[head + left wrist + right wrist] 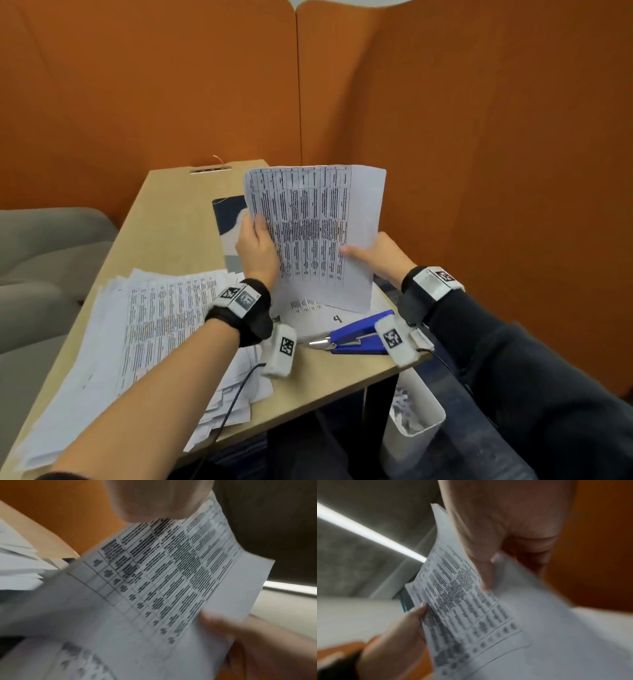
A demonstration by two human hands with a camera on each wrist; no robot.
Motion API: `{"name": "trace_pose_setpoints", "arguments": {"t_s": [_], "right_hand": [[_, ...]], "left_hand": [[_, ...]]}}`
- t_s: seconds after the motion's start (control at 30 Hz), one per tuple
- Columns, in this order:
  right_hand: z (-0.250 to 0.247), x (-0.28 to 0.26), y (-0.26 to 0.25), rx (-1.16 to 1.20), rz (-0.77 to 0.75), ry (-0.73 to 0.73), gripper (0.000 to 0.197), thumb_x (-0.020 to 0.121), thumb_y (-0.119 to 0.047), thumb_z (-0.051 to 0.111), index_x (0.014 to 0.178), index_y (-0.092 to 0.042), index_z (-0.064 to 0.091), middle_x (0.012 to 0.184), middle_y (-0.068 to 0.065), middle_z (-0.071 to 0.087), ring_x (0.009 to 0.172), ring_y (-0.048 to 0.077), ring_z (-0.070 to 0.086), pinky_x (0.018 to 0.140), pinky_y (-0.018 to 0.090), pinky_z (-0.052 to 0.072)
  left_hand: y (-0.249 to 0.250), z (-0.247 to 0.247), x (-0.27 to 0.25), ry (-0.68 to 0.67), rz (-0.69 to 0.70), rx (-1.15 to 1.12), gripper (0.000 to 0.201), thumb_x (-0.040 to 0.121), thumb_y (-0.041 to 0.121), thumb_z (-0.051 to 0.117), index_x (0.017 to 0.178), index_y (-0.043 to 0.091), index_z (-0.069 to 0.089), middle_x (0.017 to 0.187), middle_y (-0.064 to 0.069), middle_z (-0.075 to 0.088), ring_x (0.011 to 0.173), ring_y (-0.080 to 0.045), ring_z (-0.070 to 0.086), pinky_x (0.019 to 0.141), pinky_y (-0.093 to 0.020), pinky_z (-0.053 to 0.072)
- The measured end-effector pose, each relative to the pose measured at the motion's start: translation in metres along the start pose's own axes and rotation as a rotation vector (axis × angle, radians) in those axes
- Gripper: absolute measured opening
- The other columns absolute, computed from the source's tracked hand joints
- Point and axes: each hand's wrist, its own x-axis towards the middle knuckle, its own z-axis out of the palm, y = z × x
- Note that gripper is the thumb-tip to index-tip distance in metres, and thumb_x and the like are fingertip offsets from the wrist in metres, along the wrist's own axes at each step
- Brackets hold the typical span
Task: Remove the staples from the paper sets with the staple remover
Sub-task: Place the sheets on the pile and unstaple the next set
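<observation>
Both forearms reach in from the near edge, each with a black wrist strap. Between the two grips stands a paper set [315,236], held upright above the bench [171,219], with a printed table of dense dark text facing the person. The left hand [255,250] pinches its left edge, thumb on the front; the right hand [380,255] holds the right edge, thumb on the printed face and fingers behind, as the right wrist view shows. More than one sheet shows at the top edge in that view.

Below the right grip, flat on the bench, lies the blue remover [356,334], its metal tip pointing left, touched by neither hand; a wrist camera covers its rear end. Under the held set rests another sheet [318,317] marked with a handwritten 4. Left of the left grip, under that forearm, a loose pile [144,329] of printed sheets spreads out, its near part cut off by the arm.

Beyond the grips, a dark blue and white item [227,216] lies half hidden behind the set. Below the bench edge stands a white bin [414,425] with crumpled paper in it.

No staple can be made out; both wrist views are blurred and the print is unreadable.
</observation>
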Motion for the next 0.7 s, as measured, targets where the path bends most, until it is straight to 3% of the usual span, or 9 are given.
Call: {"name": "trace_pose_setpoints", "arguments": {"t_s": [0.07, 0.1, 0.17, 0.2, 0.27, 0.37, 0.47, 0.6, 0.7], "right_hand": [[-0.011, 0.000, -0.001, -0.425, 0.055, -0.160, 0.039, 0.089, -0.033, 0.068, 0.123, -0.012, 0.062, 0.113, 0.005, 0.069, 0.093, 0.019, 0.068, 0.084, 0.033, 0.056], [-0.014, -0.003, -0.003, -0.606, 0.098, -0.277, 0.041, 0.089, -0.044, 0.066, 0.117, -0.015, 0.064, 0.104, 0.003, 0.071, 0.085, 0.017, 0.068, 0.080, 0.032, 0.057], [-0.011, -0.013, -0.006, -0.881, 0.194, -0.530, 0.057, 0.080, -0.066, 0.063, 0.104, -0.015, 0.070, 0.091, 0.001, 0.073, 0.083, 0.019, 0.068, 0.081, 0.034, 0.055], [-0.004, -0.020, -0.005, -0.991, 0.232, -0.629, 0.061, 0.075, -0.069, 0.065, 0.101, -0.014, 0.071, 0.091, 0.001, 0.073, 0.086, 0.020, 0.068, 0.082, 0.035, 0.054], [0.013, -0.034, 0.005, -1.147, 0.229, -0.745, 0.055, 0.073, -0.060, 0.073, 0.102, -0.014, 0.070, 0.094, 0.000, 0.071, 0.085, 0.020, 0.065, 0.078, 0.033, 0.053], [0.029, -0.051, 0.018, -1.238, 0.055, -0.696, 0.040, 0.076, -0.038, 0.079, 0.106, -0.015, 0.065, 0.094, -0.001, 0.064, 0.085, 0.018, 0.059, 0.066, 0.028, 0.047], [0.024, -0.054, 0.019, -1.204, -0.042, -0.635, 0.033, 0.081, -0.036, 0.073, 0.105, -0.017, 0.063, 0.097, -0.001, 0.061, 0.084, 0.017, 0.052, 0.062, 0.028, 0.038], [-0.007, -0.051, 0.008, -1.046, 0.074, -0.644, 0.035, 0.080, -0.044, 0.073, 0.101, -0.019, 0.059, 0.095, -0.002, 0.061, 0.081, 0.015, 0.055, 0.065, 0.028, 0.041], [-0.050, -0.050, -0.026, -0.918, 0.038, -0.464, 0.038, 0.076, -0.043, 0.078, 0.098, -0.028, 0.052, 0.095, -0.007, 0.062, 0.080, 0.012, 0.058, 0.064, 0.025, 0.042]], "left_hand": [[0.006, -0.004, 0.012, 0.038, -0.003, 0.057, 0.031, 0.103, 0.017, 0.038, 0.073, 0.017, 0.043, 0.067, 0.004, 0.041, 0.058, -0.007, 0.034, 0.058, -0.027, 0.027], [0.010, -0.006, 0.019, 0.050, -0.002, 0.100, 0.037, 0.103, 0.015, 0.039, 0.067, 0.020, 0.034, 0.063, 0.003, 0.035, 0.056, -0.009, 0.028, 0.056, -0.028, 0.020], [0.015, -0.011, 0.030, 0.038, 0.003, 0.167, 0.041, 0.102, 0.014, 0.041, 0.063, 0.020, 0.028, 0.060, 0.003, 0.031, 0.054, -0.010, 0.025, 0.056, -0.032, 0.014], [0.016, -0.013, 0.033, 0.022, 0.002, 0.201, 0.041, 0.102, 0.015, 0.042, 0.063, 0.019, 0.029, 0.059, 0.002, 0.032, 0.054, -0.012, 0.026, 0.056, -0.033, 0.015], [0.010, -0.015, 0.036, -0.020, -0.002, 0.234, 0.036, 0.101, 0.017, 0.043, 0.066, 0.012, 0.037, 0.060, 0.001, 0.036, 0.057, -0.019, 0.031, 0.058, -0.034, 0.022], [0.001, -0.018, 0.036, -0.080, -0.024, 0.203, 0.036, 0.100, 0.020, 0.044, 0.065, 0.012, 0.037, 0.059, 0.002, 0.034, 0.060, -0.020, 0.032, 0.059, -0.034, 0.028], [0.004, -0.020, 0.034, -0.142, -0.018, 0.181, 0.040, 0.100, 0.021, 0.045, 0.062, 0.017, 0.033, 0.058, 0.003, 0.032, 0.058, -0.017, 0.029, 0.059, -0.032, 0.025], [0.010, -0.025, 0.037, -0.151, -0.033, 0.140, 0.042, 0.099, 0.019, 0.047, 0.060, 0.017, 0.031, 0.057, 0.004, 0.030, 0.055, -0.014, 0.027, 0.058, -0.030, 0.024], [0.018, -0.030, 0.036, -0.188, -0.022, 0.124, 0.045, 0.099, 0.019, 0.048, 0.058, 0.018, 0.031, 0.056, 0.005, 0.030, 0.054, -0.013, 0.027, 0.057, -0.030, 0.023]]}}
